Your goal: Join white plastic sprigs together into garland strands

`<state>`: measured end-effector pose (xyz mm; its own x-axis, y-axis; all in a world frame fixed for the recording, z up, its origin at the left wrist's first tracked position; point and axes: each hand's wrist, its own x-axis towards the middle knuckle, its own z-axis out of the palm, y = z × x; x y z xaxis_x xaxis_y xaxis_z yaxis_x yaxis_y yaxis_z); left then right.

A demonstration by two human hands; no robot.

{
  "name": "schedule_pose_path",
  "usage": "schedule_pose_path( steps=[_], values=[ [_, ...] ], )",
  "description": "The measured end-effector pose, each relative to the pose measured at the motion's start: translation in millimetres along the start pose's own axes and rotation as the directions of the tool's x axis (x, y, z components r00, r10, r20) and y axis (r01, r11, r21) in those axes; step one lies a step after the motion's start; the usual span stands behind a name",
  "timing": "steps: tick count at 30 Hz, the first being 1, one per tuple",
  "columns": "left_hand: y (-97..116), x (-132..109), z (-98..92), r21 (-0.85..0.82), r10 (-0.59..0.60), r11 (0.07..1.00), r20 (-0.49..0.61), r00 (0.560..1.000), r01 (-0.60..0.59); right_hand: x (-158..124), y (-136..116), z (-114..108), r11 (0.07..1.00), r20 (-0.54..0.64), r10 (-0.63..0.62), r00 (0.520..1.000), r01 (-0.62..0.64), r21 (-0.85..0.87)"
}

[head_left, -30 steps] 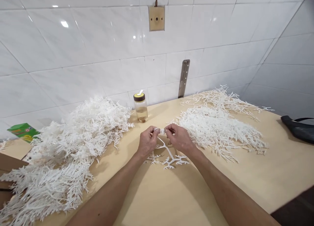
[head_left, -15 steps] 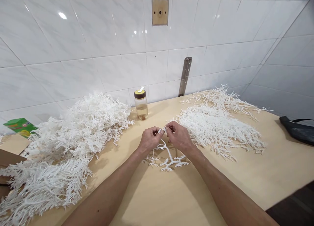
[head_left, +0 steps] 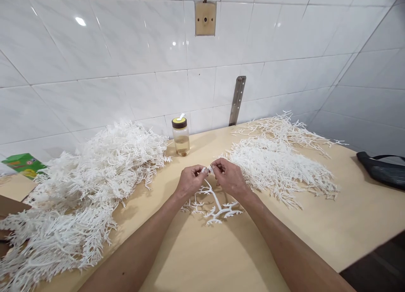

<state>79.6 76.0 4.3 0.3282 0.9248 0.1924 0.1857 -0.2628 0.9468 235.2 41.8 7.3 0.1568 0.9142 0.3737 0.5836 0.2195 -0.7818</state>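
A white plastic branch (head_left: 217,204) with forked twigs hangs below my hands, low over the tabletop. Its upper end is pinched between the thumb and fingers of my left hand (head_left: 191,181). Close beside it, my right hand (head_left: 230,176) pinches small white tips at the same end. The fingertips of both hands nearly meet, and they partly cover the join there. To the right lies a pile of white branches (head_left: 278,165); a larger, fluffier white heap (head_left: 104,169) spreads on the left.
A lidded jar of pale liquid (head_left: 181,141) stands near the tiled wall (head_left: 126,43). A metal strip (head_left: 237,101) leans against the wall. Far left are a green packet (head_left: 24,164) and a cardboard box (head_left: 12,203). A black bag (head_left: 381,169) lies on the right of the wooden table (head_left: 202,258).
Both hands keep their pinch on the branch, with only slight finger movement. The whole view has shifted a little.
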Motion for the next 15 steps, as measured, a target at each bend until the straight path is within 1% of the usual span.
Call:
schedule_pose_path(
  steps=[5,8,12,15],
  values=[
    [2.4,-2.2,1.1,0.056,0.058,0.997,-0.035,0.998,-0.056,-0.5,-1.1,0.1,1.000,-0.021,-0.009,1.000,0.010,0.029],
    [2.3,-1.8,1.6,0.080,0.063,0.995,-0.063,0.996,-0.058,-0.6,-2.3,0.0,1.000,-0.034,-0.005,0.999,0.006,0.022],
    [-1.0,-1.1,2.9,0.061,0.054,0.997,-0.084,0.995,-0.049,-1.1,-1.6,4.3,0.998,-0.049,-0.022,0.999,0.020,-0.056],
    [-1.2,-3.4,4.4,0.077,0.057,0.996,-0.094,0.994,-0.050,0.9,4.0,8.4,0.984,-0.036,-0.064,0.997,0.057,-0.167]
  ],
)
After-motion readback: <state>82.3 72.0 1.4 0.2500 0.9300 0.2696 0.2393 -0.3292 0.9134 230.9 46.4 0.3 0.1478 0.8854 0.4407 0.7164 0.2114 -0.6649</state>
